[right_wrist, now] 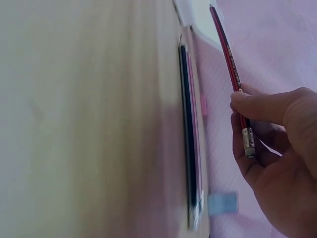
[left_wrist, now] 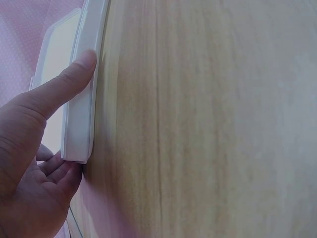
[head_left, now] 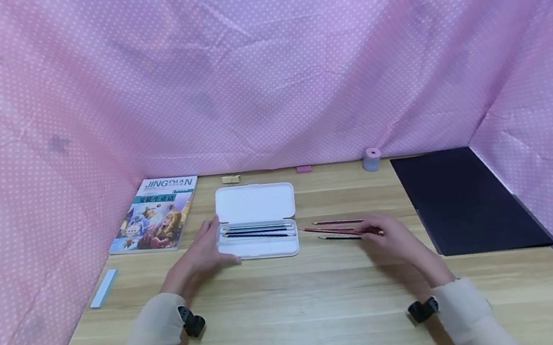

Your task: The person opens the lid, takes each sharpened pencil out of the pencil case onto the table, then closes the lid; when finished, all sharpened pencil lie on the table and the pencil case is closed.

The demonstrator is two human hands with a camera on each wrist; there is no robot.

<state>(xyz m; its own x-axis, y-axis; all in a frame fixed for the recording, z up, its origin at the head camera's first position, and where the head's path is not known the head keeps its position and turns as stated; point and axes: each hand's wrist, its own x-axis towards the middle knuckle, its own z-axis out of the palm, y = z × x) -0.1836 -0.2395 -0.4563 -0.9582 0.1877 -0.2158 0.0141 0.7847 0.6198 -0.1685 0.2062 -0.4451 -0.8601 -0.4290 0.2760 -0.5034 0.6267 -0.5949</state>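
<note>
My left hand (head_left: pixel 205 250) grips the left end of an open white pencil case (head_left: pixel 260 250), its thumb (left_wrist: pixel 81 69) along the front wall and fingers at the end. Several pencils (head_left: pixel 258 231) lie in the case's back compartment. To the right of the case, my right hand (head_left: pixel 389 238) pinches a red-and-black pencil (right_wrist: pixel 230 62) near its eraser end, the tip pointing towards the case. Beside it on the table lie a dark red pencil (head_left: pixel 338 221) and a black pencil (head_left: pixel 336 238). The lid (head_left: pixel 254 203) is folded back.
A magazine (head_left: pixel 158 229) and a pale blue strip (head_left: pixel 104 288) lie at the left. Along the back edge are a small yellowish block (head_left: pixel 231 179), a pink block (head_left: pixel 304 169) and a purple-blue cylinder (head_left: pixel 372 161). A black sheet (head_left: pixel 469 199) covers the right. Pink dotted cloth (head_left: pixel 264 81) hangs around the table.
</note>
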